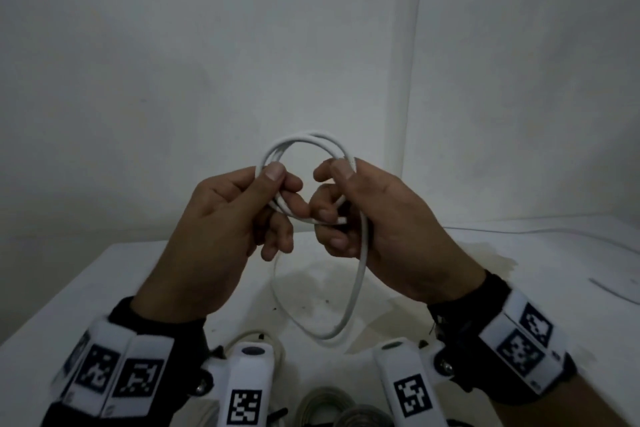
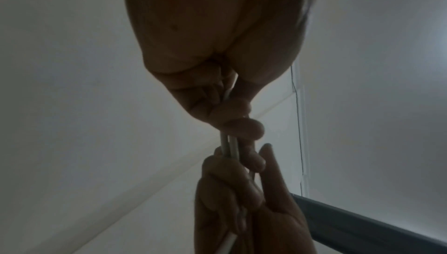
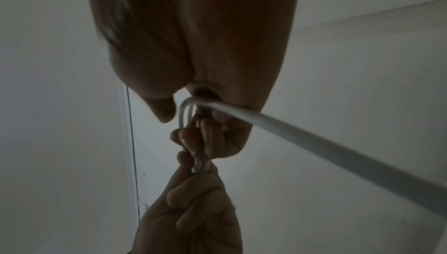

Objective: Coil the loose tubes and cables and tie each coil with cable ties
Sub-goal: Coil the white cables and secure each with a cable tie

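slack loop: white cable hangs below both hands, bottom of the loop just above the bench, near the wrists.
grey coils: under the wrists at the near edge, grey coiled cables on the bench; tied or not, cannot tell.
left hand: left hand pinches the left side of the coil between thumb and curled fingers; left wrist view shows two strands running out of the grip.
right hand: right hand is curled round the right side of the coil, free tail passing through the palm and down.
coil: a few turns held upright between the hands, top arc rising above the fingertips, off the bench.
handling (judgement): light, flexible, smooth jacket; springy, so turns likely pop open if either pinch slackens. Best grip is where strands overlap, one hand per side.
step (judgement): still winding; slack left, no cable tie visible.
beyond: plain wall.
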Demonstrator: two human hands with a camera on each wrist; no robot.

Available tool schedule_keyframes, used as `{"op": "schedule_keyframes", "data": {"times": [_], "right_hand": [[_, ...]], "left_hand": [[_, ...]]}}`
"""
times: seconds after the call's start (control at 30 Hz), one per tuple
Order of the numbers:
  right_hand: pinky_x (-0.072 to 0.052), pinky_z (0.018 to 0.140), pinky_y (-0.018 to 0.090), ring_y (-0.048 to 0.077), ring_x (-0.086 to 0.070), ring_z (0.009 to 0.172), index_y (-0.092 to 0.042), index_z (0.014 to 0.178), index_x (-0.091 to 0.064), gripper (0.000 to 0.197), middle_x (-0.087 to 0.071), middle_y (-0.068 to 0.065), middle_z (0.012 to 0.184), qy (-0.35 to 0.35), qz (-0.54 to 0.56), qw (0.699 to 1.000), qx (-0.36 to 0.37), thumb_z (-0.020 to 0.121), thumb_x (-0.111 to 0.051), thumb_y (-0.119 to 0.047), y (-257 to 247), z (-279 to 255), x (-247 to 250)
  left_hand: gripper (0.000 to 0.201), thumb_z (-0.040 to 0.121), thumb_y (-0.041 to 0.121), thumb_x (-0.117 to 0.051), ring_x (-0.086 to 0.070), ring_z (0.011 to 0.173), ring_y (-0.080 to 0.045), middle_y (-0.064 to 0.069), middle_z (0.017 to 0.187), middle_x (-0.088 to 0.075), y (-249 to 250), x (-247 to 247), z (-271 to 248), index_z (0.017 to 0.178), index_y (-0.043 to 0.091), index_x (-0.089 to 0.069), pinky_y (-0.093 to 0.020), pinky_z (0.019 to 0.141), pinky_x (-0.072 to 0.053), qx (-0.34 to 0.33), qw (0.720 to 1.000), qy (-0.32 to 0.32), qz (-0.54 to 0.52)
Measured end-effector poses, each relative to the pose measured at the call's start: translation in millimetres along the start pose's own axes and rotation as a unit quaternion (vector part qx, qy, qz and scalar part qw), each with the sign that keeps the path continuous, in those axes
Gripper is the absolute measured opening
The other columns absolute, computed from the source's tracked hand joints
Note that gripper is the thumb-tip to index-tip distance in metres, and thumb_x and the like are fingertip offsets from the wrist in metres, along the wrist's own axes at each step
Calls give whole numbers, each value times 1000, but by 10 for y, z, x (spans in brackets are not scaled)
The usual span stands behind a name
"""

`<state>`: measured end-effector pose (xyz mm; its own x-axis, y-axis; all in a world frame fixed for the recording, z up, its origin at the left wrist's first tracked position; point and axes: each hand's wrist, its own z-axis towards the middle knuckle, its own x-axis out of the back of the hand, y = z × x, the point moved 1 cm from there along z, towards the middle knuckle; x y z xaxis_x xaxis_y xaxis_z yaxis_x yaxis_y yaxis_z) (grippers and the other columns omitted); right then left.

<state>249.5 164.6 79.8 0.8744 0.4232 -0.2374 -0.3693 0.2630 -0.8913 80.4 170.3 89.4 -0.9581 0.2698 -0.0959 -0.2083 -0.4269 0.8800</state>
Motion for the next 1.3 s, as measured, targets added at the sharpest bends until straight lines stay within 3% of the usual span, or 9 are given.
{"op": "schedule_keyframes", "data": {"times": [0.2, 0.3, 0.37, 0.5, 0.7, 0.83, 1.07, 1.2, 1.3], "right_hand": [[-31, 41, 23, 16, -38, 42, -8, 96, -54, 38, -48, 4, 62, 53, 53, 997, 13, 104, -42, -44, 12, 26, -32], [-41, 49, 24, 16, -48, 49, -11, 101, -57, 34, -56, 4, 75, 13, 108, 994, 24, 102, -47, -44, 14, 14, -17], [-46, 61, 26, 17, -56, 62, -11, 113, -57, 25, -63, 3, 90, -29, 113, 993, 31, 100, -54, -32, 28, -5, -2], [-53, 68, 25, 18, -68, 76, -4, 126, -56, 37, -71, 8, 104, -46, 99, 992, 66, 90, -54, 5, 95, 14, 39], [-53, 58, 20, 13, -69, 62, -4, 112, -63, 26, -76, 5, 90, 44, 62, 994, 83, 87, -59, -11, 80, 46, 72], [-48, 55, 21, 15, -62, 55, -2, 116, -64, 24, -72, 5, 87, 61, 21, 996, 62, 98, -54, -12, 78, 68, 89], [-44, 66, 26, 16, -56, 76, -7, 112, -68, 29, -65, 1, 81, 26, 39, 998, 48, 100, -48, -23, 79, 48, 45], [-52, 79, 32, 21, -62, 80, -4, 111, -65, 30, -51, 0, 68, 17, 74, 996, 56, 104, -45, -25, 89, 57, 52], [-50, 74, 31, 21, -55, 69, -3, 108, -66, 30, -40, -1, 63, 11, 40, 998, 38, 104, -45, -24, 73, 58, 74]], "left_hand": [[29, 93, 27, -48, -54, 47, -17, -10, 72, -66, 19, -63, -24, 87, 3, -64, -22, 43, -42, -1, 999, -25, -36], [26, 93, 28, -48, -55, 50, -14, -5, 72, -64, -5, -97, -16, 88, 7, -62, -20, 46, -44, -15, 996, 3, -89], [25, 93, 29, -49, -55, 51, -12, -4, 72, -63, -28, -110, -9, 89, 8, -62, -19, 48, -46, -19, 992, 27, -124], [26, 98, 27, -46, -57, 52, -9, -1, 70, -63, -49, -117, -7, 87, 11, -63, -17, 52, -50, -4, 984, 45, -174], [25, 92, 28, -49, -55, 52, -12, -2, 75, -65, -30, -146, -34, 91, 9, -64, -20, 48, -45, 10, 990, 5, -140], [33, 93, 33, -48, -40, 44, -15, -4, 76, -62, 38, -12, -6, 99, 6, -66, -27, 43, -23, -4, 999, -2, -38], [31, 95, 39, -47, -43, 42, -14, 0, 62, -55, -29, -51, -6, 84, 13, -60, -20, 40, -30, 42, 995, 41, -85], [42, 97, 40, -43, -39, 39, -17, -8, 61, -59, 2, -57, -25, 73, 13, -65, -24, 39, -23, 70, 995, -2, -71], [38, 94, 37, -45, -36, 34, -18, -16, 67, -64, 50, 36, -27, 87, 8, -69, -21, 38, -20, 61, 996, -71, 15]]}}
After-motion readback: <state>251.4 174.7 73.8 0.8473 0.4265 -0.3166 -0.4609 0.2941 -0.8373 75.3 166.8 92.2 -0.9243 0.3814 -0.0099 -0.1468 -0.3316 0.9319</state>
